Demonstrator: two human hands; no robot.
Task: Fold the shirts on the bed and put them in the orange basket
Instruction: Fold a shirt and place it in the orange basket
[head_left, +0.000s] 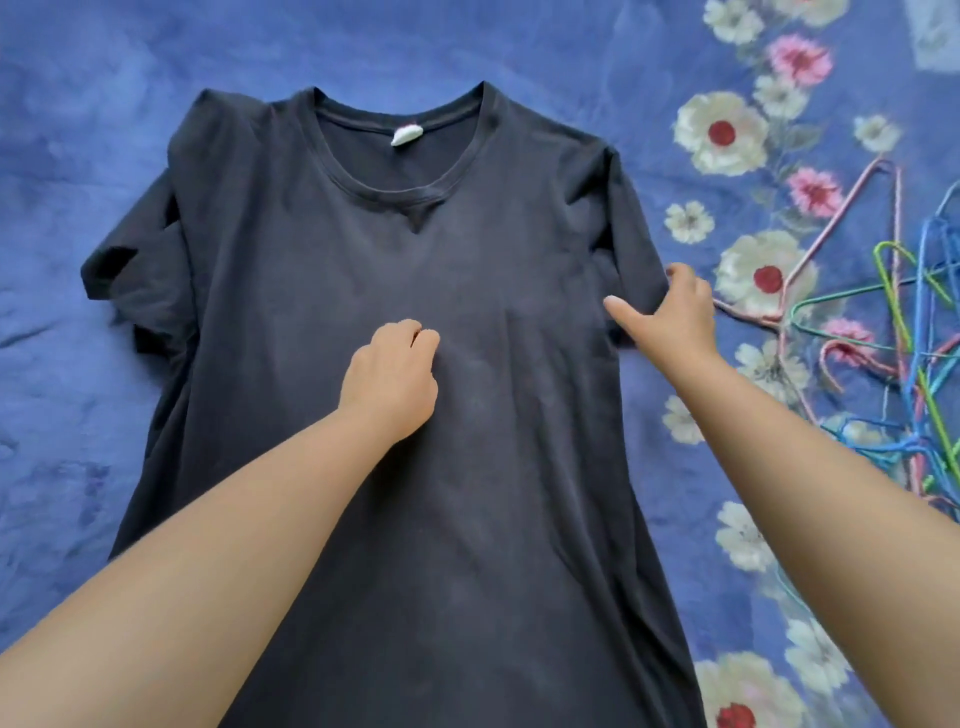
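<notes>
1. While the dark shirt (415, 364) lies face up and spread on the bed (78, 130), the left hand (392, 376) rests on its chest with fingers curled, seemingly pinching a little cloth.
2. At the shirt's right sleeve (631, 244), the right hand (675, 312) grips the hem, thumb on top.
3. No orange basket is in view.
4. Risk: the far left sleeve (130, 270) is bunched and doubled under; folding over it would likely trap a lump and skew the fold.
5. Risk: the wire hangers (893, 332) lie near the right hand, so a wide sweep could snag one.
6. Pulling the sleeve without pinning the chest may drag the whole shirt.
</notes>
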